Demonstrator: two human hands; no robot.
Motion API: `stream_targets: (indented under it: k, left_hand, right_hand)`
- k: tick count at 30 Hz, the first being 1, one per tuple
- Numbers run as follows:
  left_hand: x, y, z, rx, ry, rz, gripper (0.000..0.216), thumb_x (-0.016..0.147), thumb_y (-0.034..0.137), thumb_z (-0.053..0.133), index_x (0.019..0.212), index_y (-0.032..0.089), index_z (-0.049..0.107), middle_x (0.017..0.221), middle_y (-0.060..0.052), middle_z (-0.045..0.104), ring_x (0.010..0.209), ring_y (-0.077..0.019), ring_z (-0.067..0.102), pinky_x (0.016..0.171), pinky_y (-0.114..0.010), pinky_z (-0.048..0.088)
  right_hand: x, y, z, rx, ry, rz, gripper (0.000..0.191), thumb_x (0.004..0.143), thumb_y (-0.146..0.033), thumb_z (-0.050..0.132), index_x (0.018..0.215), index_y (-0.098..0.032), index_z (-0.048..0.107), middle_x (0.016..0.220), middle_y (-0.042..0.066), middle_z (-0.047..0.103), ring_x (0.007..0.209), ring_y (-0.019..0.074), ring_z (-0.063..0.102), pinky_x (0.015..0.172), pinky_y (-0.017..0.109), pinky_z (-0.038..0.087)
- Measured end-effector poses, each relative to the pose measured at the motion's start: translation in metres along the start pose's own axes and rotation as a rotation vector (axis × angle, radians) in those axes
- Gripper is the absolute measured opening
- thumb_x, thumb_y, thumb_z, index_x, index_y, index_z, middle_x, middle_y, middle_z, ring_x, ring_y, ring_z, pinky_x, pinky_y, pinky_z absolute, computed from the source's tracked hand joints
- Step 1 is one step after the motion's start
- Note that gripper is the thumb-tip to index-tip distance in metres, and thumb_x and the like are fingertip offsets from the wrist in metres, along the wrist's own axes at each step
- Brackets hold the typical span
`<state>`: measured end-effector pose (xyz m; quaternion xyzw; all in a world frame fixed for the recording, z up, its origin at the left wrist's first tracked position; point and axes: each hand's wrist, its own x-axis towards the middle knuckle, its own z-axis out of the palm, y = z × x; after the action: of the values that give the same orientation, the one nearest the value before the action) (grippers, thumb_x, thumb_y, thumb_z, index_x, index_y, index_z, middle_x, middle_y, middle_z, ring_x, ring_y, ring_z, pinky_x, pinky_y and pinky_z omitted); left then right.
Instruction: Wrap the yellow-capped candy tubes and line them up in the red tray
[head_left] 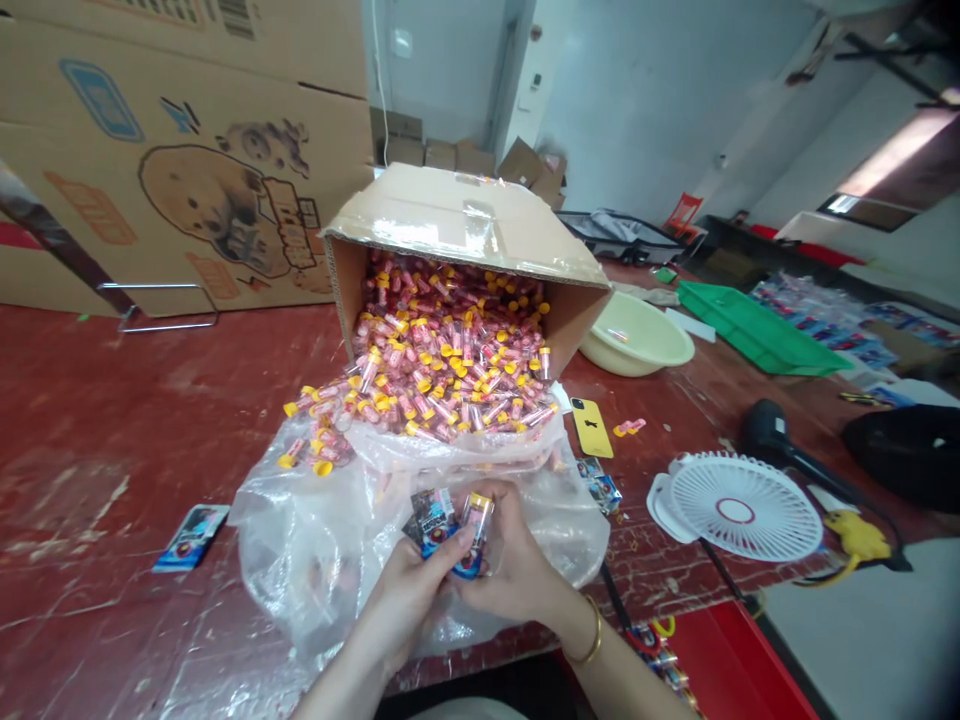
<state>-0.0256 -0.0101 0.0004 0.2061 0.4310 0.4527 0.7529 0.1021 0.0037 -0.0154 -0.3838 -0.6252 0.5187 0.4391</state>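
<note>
Both hands meet over the clear plastic sheet (pixel 300 560) in front of the open box. My left hand (pixel 416 585) is closed around a few small blue and black printed packets (pixel 433 522), its thumb reaching across to the right. My right hand (pixel 517 560) has its fingers curled round a small clear tube with a yellow cap (pixel 478 508), which lies against another blue packet (pixel 469 568). A cardboard box (pixel 465 215) on its side spills many pink tubes with yellow caps (pixel 450 360) onto the plastic.
A single blue packet (pixel 191 538) lies at the left. To the right are a yellow phone (pixel 592 428), more packets (pixel 600 487), a white fan (pixel 739 505), a pale green basin (pixel 637 335) and a green tray (pixel 765 325). A large carton (pixel 180 190) stands back left.
</note>
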Motion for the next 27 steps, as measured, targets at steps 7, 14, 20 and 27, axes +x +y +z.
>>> stream_targets:
  k: [7,14,20,27]
  left_hand:
    - [-0.002,-0.003,0.003,-0.055,-0.009,0.031,0.041,0.068,0.03,0.076,0.105,0.013,0.068,0.086,-0.009,0.077,0.083,-0.0241,0.069,0.08,-0.033,0.049]
    - [-0.003,-0.003,0.003,-0.062,-0.018,-0.003,0.037,0.067,0.031,0.077,0.098,0.012,0.071,0.08,-0.01,0.076,0.079,-0.0247,0.07,0.079,-0.035,0.049]
    - [-0.003,-0.004,0.002,-0.056,0.016,0.012,0.038,0.065,0.031,0.079,0.098,0.013,0.072,0.076,-0.008,0.076,0.072,-0.0219,0.069,0.075,-0.032,0.051]
    - [0.004,-0.009,0.004,0.105,0.153,0.06,0.044,0.063,0.045,0.077,0.095,0.016,0.069,0.08,-0.008,0.075,0.081,-0.0274,0.069,0.064,-0.036,0.057]
  right_hand:
    - [-0.002,-0.011,0.0,-0.106,-0.004,-0.08,0.061,0.058,-0.003,0.063,0.106,-0.025,0.032,0.106,0.004,0.044,0.1,0.0171,0.052,0.084,0.03,0.048]
    - [-0.003,-0.006,0.0,-0.107,0.012,-0.083,0.062,0.057,-0.005,0.063,0.106,-0.024,0.031,0.106,0.005,0.045,0.098,0.0174,0.053,0.085,0.032,0.047]
    - [-0.004,-0.008,-0.003,-0.023,-0.008,-0.029,0.065,0.057,-0.006,0.068,0.107,-0.025,0.033,0.109,0.006,0.045,0.102,0.0187,0.052,0.086,0.033,0.046]
    - [-0.004,-0.002,-0.013,0.525,0.179,0.185,0.046,0.067,-0.029,0.075,0.095,-0.026,0.039,0.089,-0.001,0.059,0.08,0.0158,0.06,0.074,0.033,0.049]
